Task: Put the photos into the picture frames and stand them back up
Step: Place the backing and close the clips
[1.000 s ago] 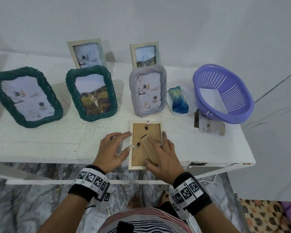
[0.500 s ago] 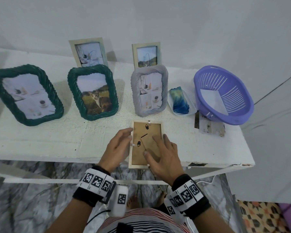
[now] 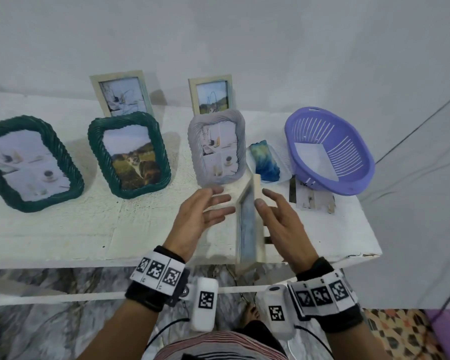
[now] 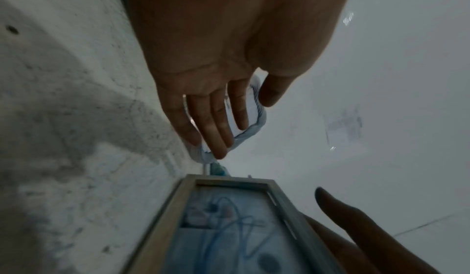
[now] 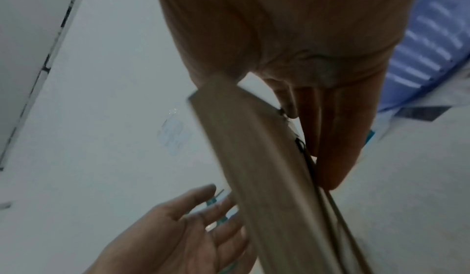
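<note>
Wooden frame point(image 3: 250, 219) on edge — right hand point(image 3: 281, 224) grips it, left hand point(image 3: 200, 216) spread beside.

Wooden frame point(image 3: 247, 219) is seen edge-on in head view, so its back and stand are hidden; photo in it point(image 4: 229, 236) is blurred and cut off by bottom edge in left wrist view, subject can't be told. Right hand point(image 3: 281, 224) grip is partly masked: fingers behind frame aren't seen from head, thumb contact unclear. Far-left green frame point(image 3: 29, 162) is cut by left edge. Rear pale frames point(image 3: 120, 94) are partly covered by frames in front. Card under basket point(image 3: 327, 154) is half hidden, too small to read.
</note>
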`<state>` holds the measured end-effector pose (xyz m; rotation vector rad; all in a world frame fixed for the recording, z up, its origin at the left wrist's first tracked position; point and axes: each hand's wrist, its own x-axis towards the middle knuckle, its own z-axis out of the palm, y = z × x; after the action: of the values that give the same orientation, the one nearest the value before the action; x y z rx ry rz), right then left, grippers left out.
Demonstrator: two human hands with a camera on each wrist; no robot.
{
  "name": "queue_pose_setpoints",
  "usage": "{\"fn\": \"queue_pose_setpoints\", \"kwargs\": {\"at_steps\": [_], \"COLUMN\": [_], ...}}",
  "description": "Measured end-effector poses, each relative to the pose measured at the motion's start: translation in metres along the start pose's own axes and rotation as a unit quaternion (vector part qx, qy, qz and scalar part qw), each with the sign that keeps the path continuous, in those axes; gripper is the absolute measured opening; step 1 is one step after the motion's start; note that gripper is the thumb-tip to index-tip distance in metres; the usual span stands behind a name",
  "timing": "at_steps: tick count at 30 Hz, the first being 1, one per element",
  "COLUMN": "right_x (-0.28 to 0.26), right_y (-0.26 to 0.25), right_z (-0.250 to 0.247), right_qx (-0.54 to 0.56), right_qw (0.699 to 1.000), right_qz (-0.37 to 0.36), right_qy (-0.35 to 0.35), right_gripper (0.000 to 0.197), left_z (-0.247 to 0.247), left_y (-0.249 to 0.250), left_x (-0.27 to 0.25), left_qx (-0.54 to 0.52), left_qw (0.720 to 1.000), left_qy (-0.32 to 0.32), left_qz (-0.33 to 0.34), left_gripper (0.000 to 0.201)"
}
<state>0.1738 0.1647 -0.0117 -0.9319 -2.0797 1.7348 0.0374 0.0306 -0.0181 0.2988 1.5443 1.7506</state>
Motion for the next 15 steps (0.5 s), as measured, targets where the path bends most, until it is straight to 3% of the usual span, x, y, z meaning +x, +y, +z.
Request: {"fn": "queue_pose_setpoints", "kwargs": {"at_steps": [5, 9, 15], "right_x": [0.002, 0.001, 0.003], "right_y": [0.019, 0.029, 0.023], "right_z": [-0.028, -0.034, -0.015], "right_qx": [-0.044, 0.085, 0.253], "right_qw": [0.997, 0.993, 0.964], "right_qz": [0.014, 0.039, 0.075], "right_qy": [0.063, 0.069, 0.011], "right_gripper": [0.04, 0.037, 0.034], "left_z": [0.002, 0.006, 0.004], "left_y": [-0.023, -0.035, -0.034], "left_x": [0.008, 0.005, 0.007], "left_qx": [0.089, 0.115, 0.04], "left_qw": [0.996, 0.993, 0.998], "left_qy": [0.027, 0.02, 0.034], "left_qz": [-0.013, -0.02, -0.035], "left_gripper": [0.025, 0.02, 0.03]}}
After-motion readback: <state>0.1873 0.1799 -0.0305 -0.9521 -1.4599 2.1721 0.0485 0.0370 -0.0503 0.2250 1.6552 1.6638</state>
